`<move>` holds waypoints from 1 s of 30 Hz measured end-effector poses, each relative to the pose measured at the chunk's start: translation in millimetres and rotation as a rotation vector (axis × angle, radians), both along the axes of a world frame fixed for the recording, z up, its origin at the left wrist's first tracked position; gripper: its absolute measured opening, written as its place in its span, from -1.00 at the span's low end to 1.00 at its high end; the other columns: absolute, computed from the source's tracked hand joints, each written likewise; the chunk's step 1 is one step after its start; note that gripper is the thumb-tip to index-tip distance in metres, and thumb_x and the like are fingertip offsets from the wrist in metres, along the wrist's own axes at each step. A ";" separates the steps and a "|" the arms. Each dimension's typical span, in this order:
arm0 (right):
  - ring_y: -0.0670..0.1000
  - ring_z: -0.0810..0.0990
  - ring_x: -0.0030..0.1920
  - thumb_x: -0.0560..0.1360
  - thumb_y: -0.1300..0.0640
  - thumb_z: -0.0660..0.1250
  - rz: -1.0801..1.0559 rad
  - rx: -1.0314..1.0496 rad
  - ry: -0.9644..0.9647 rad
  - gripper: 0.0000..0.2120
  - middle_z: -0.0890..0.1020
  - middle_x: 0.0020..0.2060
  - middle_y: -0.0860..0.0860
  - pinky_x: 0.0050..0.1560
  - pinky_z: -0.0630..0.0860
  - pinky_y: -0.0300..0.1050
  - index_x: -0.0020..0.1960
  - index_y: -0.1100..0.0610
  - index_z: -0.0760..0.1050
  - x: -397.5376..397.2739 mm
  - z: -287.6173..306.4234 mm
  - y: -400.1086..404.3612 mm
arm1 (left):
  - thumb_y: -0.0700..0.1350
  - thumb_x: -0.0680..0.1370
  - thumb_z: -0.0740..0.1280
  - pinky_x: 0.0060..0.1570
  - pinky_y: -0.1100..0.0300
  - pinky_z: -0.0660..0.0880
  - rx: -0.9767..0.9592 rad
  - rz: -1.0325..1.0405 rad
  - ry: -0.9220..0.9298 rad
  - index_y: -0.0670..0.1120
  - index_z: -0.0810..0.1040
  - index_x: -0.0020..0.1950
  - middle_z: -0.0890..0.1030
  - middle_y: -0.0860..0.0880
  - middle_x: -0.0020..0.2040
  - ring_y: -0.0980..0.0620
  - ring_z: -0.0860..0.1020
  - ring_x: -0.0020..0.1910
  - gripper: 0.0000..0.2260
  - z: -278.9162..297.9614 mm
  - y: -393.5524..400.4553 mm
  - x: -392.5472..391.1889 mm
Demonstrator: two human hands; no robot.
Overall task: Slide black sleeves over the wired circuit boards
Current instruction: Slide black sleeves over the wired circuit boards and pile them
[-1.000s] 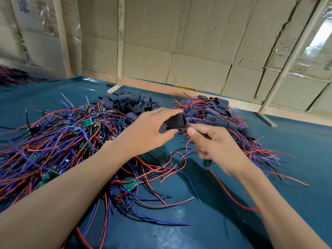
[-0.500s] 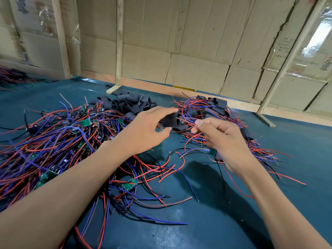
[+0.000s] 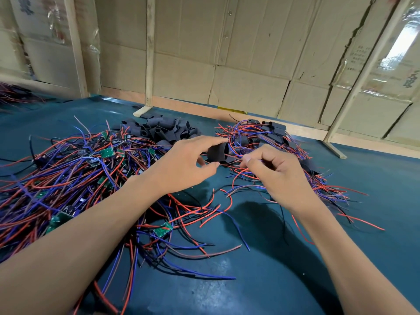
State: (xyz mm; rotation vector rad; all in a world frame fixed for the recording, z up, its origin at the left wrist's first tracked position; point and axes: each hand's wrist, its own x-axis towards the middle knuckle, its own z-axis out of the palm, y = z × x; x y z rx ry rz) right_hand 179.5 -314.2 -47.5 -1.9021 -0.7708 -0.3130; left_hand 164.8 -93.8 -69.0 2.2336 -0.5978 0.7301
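- Across the lower and middle frame, a dark teal desk (image 3: 261, 280) is seen, glossy in places, with cardboard panels (image 3: 227, 53) and pale wooden posts (image 3: 150, 53) closing it off along the top.
- At the left of the frame, a large tangle of red, blue and black wires with small green circuit boards (image 3: 106, 153) is spread over the desk.
- Just above centre, a heap of loose black sleeves (image 3: 163, 130) is piled; to its right, a smaller pile of wired boards already covered in black (image 3: 277, 130) is laid.
- At centre, one black sleeve (image 3: 218, 153) is pinched between thumb and forefinger of the left hand (image 3: 181, 164).
- The right hand (image 3: 279, 171) is curled narrow, with thin wires pinched at its fingertips just right of the sleeve; what else it grips cannot be told.
- Compared with a second ago, the sleeve is seen tilted more upright and the hands drawn slightly further apart; the piles are unchanged.
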 end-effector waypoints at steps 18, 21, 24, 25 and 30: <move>-0.25 0.39 -0.17 0.64 0.37 0.16 -0.008 -0.125 0.175 -0.71 0.37 -0.13 0.00 -0.09 0.31 -0.47 0.19 0.20 0.61 -0.8 -7.1 11.4 | -0.01 0.54 0.44 0.16 -0.10 0.41 0.568 0.181 -0.297 -0.06 0.48 0.45 0.64 0.00 0.18 -0.07 0.60 0.11 -0.51 -1.6 -0.6 0.0; -0.19 0.47 -0.02 0.59 0.44 0.18 -0.073 -0.012 0.212 -0.52 0.48 0.05 0.02 0.04 0.35 -0.45 0.42 0.08 0.48 1.8 -8.9 16.6 | 0.02 0.52 0.44 0.20 -0.17 0.40 0.655 0.252 -0.429 -0.07 0.53 0.41 0.67 0.00 0.11 -0.07 0.62 0.13 -0.53 0.7 -4.1 -2.5; -0.13 0.51 -0.07 0.56 0.51 0.20 -0.067 0.105 0.249 -0.45 0.53 0.10 0.03 -0.13 0.43 -0.41 0.46 0.10 0.38 2.4 -11.2 21.0 | 0.07 0.53 0.38 0.28 -0.25 0.32 0.728 0.322 -0.502 -0.02 0.56 0.37 0.68 0.05 0.12 -0.06 0.52 0.33 -0.58 4.9 -7.3 -4.4; -0.14 0.52 -0.08 0.54 0.53 0.20 -0.055 0.124 0.257 -0.43 0.54 0.11 0.04 -0.17 0.43 -0.41 0.46 0.11 0.37 3.2 -12.4 21.0 | 0.07 0.53 0.38 0.30 -0.23 0.33 0.744 0.308 -0.484 -0.04 0.56 0.38 0.67 0.03 0.12 -0.06 0.53 0.33 -0.57 4.9 -9.4 -3.8; -0.04 0.54 0.28 0.37 0.50 0.32 0.059 0.013 0.255 -0.23 0.53 0.36 0.06 0.26 0.52 -0.13 0.54 0.11 0.33 6.8 -12.9 12.0 | -0.09 0.60 0.31 0.00 0.04 0.53 0.823 0.105 -0.427 -0.25 0.50 0.37 0.46 -0.15 0.25 -0.07 0.44 0.07 -0.61 -1.4 -19.7 -3.3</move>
